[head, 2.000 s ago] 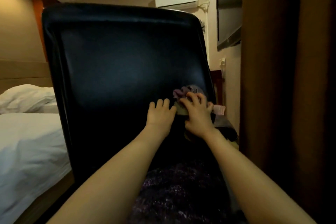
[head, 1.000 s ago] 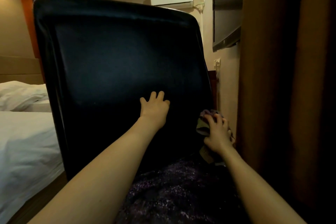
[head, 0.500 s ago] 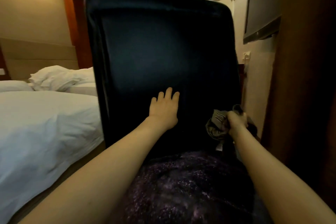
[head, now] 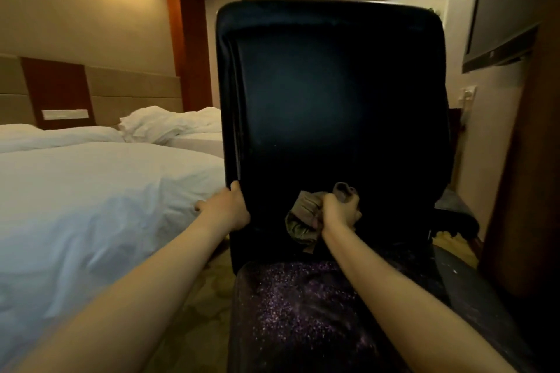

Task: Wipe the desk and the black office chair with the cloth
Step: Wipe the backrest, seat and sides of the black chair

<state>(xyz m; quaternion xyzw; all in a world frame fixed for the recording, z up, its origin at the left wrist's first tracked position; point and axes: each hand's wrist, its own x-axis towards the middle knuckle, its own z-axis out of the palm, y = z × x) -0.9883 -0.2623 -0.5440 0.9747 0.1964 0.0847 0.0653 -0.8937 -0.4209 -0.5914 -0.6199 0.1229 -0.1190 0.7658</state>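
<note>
In the head view, the tall, black, leather-look office chair [head: 333, 106] is seen from close by, beside a white-sheeted bed [head: 91, 206]. The left hand [head: 225, 209], which was laid flat on the face of the backrest half a second ago, is now clamped round the backrest's left edge, thumb to the front and fingers curled behind. The right hand [head: 338, 213] is clenched round the crumpled, grey-olive cloth [head: 303, 221], which is bunched against the lower middle of the backrest, whereas a moment earlier it was held at the right-hand edge. From this it may be judged that the chair is being steadied or turned by its edge so that wiping of the backrest can be carried on. The upper backrest is not yet reached, and no tabletop is shown, so its state cannot be told.
</note>
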